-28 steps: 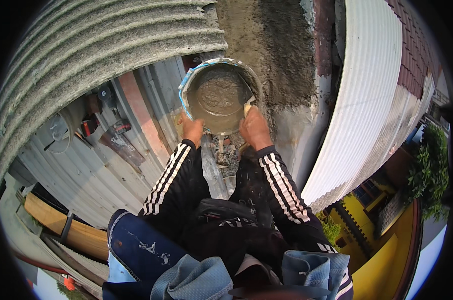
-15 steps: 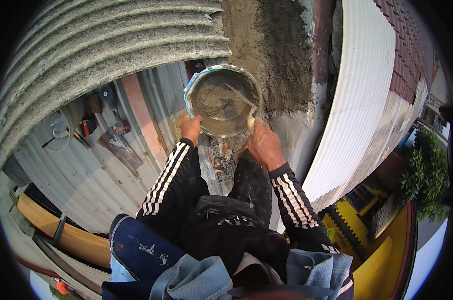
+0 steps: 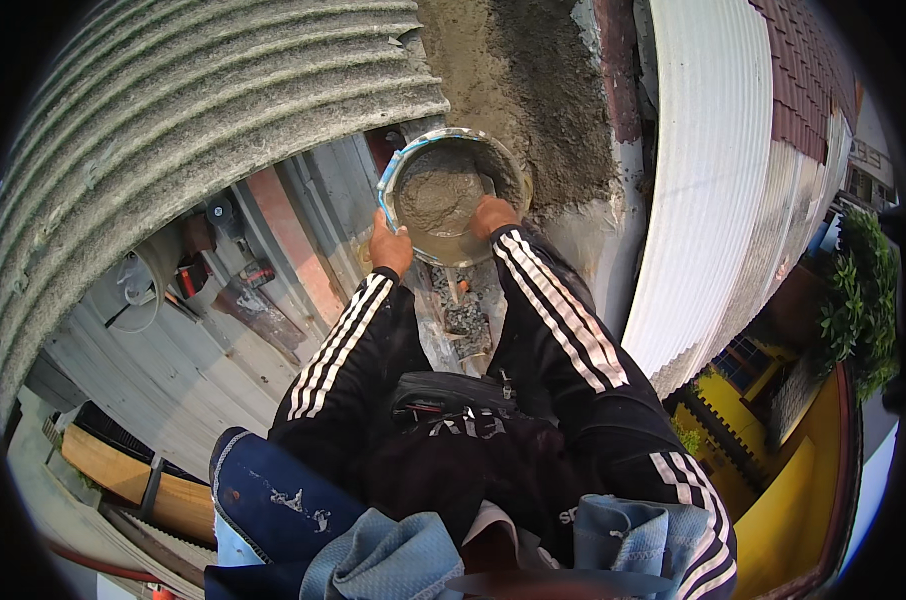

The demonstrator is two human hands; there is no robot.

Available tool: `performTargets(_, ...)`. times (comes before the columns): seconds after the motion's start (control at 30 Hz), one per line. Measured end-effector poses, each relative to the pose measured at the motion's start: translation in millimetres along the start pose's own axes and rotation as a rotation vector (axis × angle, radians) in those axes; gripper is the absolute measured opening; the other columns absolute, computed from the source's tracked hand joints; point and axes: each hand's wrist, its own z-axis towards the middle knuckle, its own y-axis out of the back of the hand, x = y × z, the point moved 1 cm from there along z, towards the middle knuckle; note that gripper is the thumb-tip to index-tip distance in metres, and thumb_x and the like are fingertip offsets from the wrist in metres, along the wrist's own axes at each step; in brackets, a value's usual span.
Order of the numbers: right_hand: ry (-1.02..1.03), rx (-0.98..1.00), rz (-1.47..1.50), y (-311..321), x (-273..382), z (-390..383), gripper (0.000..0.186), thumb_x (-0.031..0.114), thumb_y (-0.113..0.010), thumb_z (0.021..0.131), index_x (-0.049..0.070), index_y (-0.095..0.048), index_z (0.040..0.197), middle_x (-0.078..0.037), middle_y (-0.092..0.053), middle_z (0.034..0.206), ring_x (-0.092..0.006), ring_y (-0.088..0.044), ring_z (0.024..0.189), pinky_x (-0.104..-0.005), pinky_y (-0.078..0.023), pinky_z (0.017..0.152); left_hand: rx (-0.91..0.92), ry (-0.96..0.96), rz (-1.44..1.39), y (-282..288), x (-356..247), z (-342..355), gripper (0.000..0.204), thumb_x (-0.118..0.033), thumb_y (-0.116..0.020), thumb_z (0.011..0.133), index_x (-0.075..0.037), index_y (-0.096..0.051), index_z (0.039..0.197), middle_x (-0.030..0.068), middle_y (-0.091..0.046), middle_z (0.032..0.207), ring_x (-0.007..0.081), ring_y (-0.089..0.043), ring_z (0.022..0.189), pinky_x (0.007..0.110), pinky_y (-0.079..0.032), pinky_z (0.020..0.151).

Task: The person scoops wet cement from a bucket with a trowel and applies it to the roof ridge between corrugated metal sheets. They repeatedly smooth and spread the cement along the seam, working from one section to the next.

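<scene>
A round bucket [image 3: 513, 160] with a mortar-crusted rim and a blue edge on its left stands in front of me. Wet grey mortar [image 3: 438, 200] is heaped inside it. My left hand [image 3: 391, 246] is closed on the near left side of the rim. Over the near right part of the bucket, my right hand [image 3: 494, 215] grips a trowel [image 3: 488, 186]. Only a bit of its blade shows by my knuckles; the handle is hidden in my fist.
Corrugated roofing [image 3: 223, 90] rises at the left, and white corrugated sheeting [image 3: 708, 170] at the right. Beyond the bucket runs a mortar-covered strip [image 3: 563, 110]. Several tools, among them a red-and-black one [image 3: 258, 274], rest on the metal sheets [image 3: 183, 370] at left. Gravel [image 3: 463, 318] lies below the bucket.
My right hand has moved left and inward over the bucket with the trowel, whose blade now mostly disappears from sight. My left hand still holds the rim.
</scene>
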Motion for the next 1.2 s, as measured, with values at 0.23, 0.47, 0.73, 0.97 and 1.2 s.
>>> performTargets(0.23,-0.004,0.083,0.253,3.6,12.5,-43.5,0.035,0.02,-0.065,0.098,-0.009,-0.07,0.118,-0.029,-0.074,0.116,-0.0423,-0.075,0.108,-0.0473,-0.062,0.087,0.01,0.053,-0.003,6.8,-4.2,11.0,0.062,-0.014,-0.073,0.097,-0.004,-0.051,0.154,0.0281,-0.07,0.136,0.0442,-0.067,0.127,0.046,-0.05,0.109)
performTargets(0.47,0.258,-0.526,-0.085,23.9,14.7,-146.7,0.04,0.017,-0.066,0.095,-0.007,-0.061,0.126,-0.019,-0.067,0.097,-0.0334,-0.074,0.084,-0.0402,-0.061,0.068,-0.099,0.084,0.041,28.9,-15.0,35.9,0.066,-0.02,-0.074,0.098,-0.014,-0.053,0.16,0.0277,-0.067,0.142,0.0413,-0.067,0.13,0.044,-0.052,0.109)
performTargets(0.73,0.176,-0.376,0.497,80.2,-28.3,-189.1,0.047,0.015,-0.066,0.099,0.001,-0.051,0.142,-0.028,-0.067,0.114,-0.0502,-0.069,0.106,-0.0569,-0.055,0.09,-0.3,0.003,0.225,26.4,-54.1,6.7,0.067,-0.03,-0.078,0.099,-0.001,-0.055,0.155,0.0273,-0.07,0.138,0.0405,-0.065,0.132,0.043,-0.048,0.114)
performTargets(0.97,0.105,-0.385,0.987,186.2,-163.1,-232.7,0.046,0.02,-0.069,0.103,0.002,-0.055,0.143,-0.023,-0.068,0.119,-0.0375,-0.067,0.106,-0.0445,-0.053,0.093,0.277,0.01,-0.276,-17.3,-146.8,-47.7,0.02,-0.021,-0.072,0.103,-0.005,-0.061,0.094,0.0014,-0.057,0.063,0.0148,-0.059,0.051,0.033,-0.052,0.049)
performTargets(1.2,0.199,-0.465,1.202,334.2,-322.2,-215.4,0.033,0.03,-0.067,0.109,0.004,-0.059,0.127,0.003,-0.057,0.081,-0.0064,-0.054,0.062,-0.0252,-0.047,0.055,0.234,0.491,-0.218,-8.3,-198.6,-39.6,0.025,-0.024,-0.081,0.093,-0.007,-0.064,0.087,-0.0005,-0.05,0.06,0.0149,-0.042,0.045,0.037,-0.03,0.044)
